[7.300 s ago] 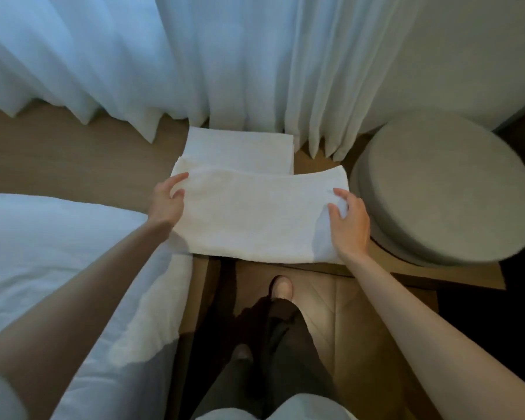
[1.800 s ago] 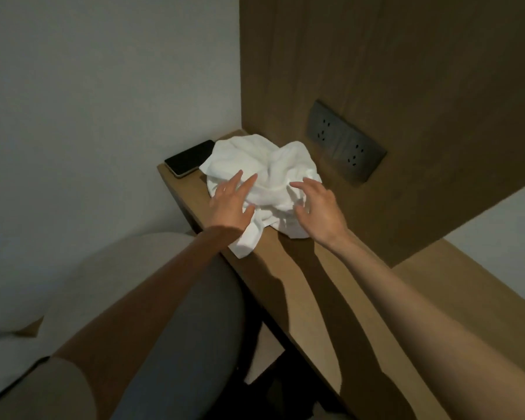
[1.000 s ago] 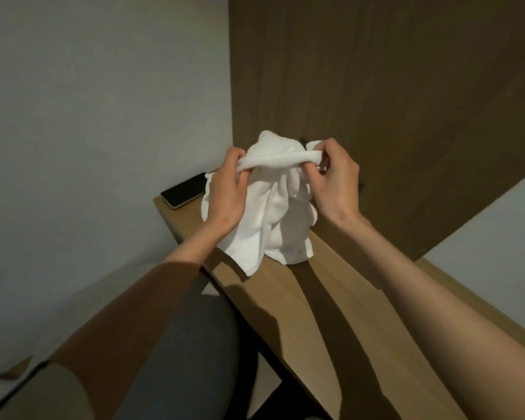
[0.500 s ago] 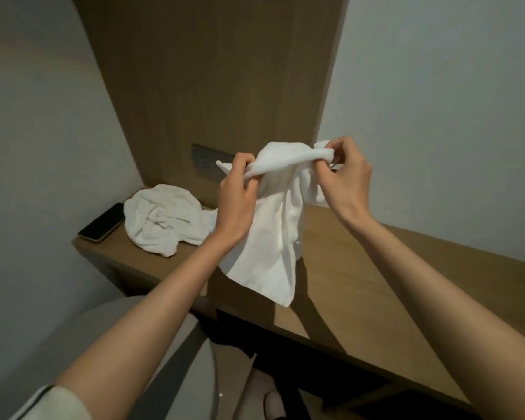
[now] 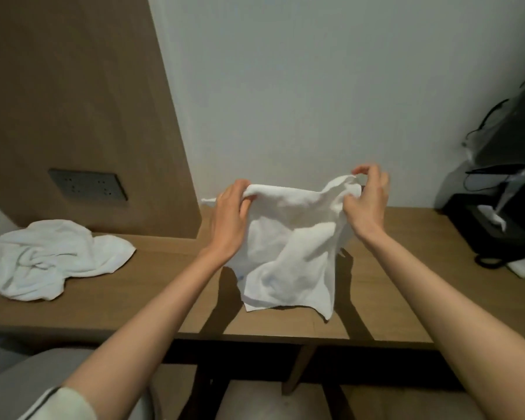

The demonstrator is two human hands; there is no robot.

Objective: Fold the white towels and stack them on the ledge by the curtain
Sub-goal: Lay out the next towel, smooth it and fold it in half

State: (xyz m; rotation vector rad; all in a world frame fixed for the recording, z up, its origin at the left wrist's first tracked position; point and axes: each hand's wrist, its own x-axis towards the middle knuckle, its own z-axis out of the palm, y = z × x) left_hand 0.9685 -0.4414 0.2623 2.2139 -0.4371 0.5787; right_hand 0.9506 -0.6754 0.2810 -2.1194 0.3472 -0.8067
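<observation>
- Currently both forearms reach forward over a wooden desk top, bare to the elbow; a pale sleeve shows at the left arm's lower end.
- Left hand: raised, fingers curled over the top edge of a white towel, gripping it near its left corner; a small tip of cloth pokes out past the knuckles.
- Right hand: raised level with the left, thumb and fingers pinching the towel's bunched right corner.
- Held towel: top edge stretched between the two hands, the rest hanging rumpled in front of the wall; whether its lower hem touches the desk top cannot be told.
- Towels, count two: the one held, and one crumpled towel lying in a heap on the desk top at far left, well apart from the hands.
- Hands, count two, both gripping the same towel.
- Surface: brown wood-grain desk top running the width of the view.
- Room: brown wood wall panel at left, carrying one dark socket plate; plain white wall behind the towel.
- Right end of desk: one black tissue box with white tissue showing, dark cables above it.
- Lower left: one grey padded seat, partly in view.
</observation>
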